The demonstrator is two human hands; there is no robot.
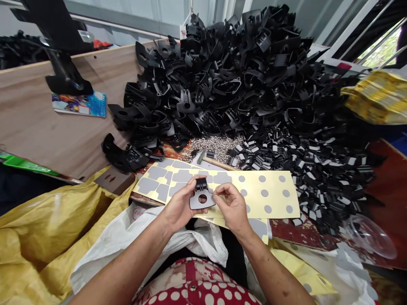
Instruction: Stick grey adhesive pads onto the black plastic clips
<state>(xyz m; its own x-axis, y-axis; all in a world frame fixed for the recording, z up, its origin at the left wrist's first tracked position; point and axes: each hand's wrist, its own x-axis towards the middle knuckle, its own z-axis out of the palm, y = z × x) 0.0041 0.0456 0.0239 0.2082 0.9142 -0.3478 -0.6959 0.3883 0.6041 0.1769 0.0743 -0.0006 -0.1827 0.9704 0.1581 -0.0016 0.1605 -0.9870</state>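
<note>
Holding a black part (203,205) with the left grip (179,206), up above a yellow sheet (276,201) with gray shapes (183,175). Pinching closed with the right grip (233,205) at the part's right side, but cannot tell on what. Facing a hammer (219,164), silver bits (219,145) and a big black pile (229,87).

A bench (281,231) with a worn red-brown top carries everything here. Large black parts (222,80) form a tall heap across its back. In front of them lies a scatter of silver beads (219,146), and to the right spreads a pile of small black pieces (311,169), some with pale faces. A hammer (219,163) rests between the beads and the yellow sticker sheets (278,203), which lie along the near edge. A clear bowl (370,237) sits at the right.
</note>
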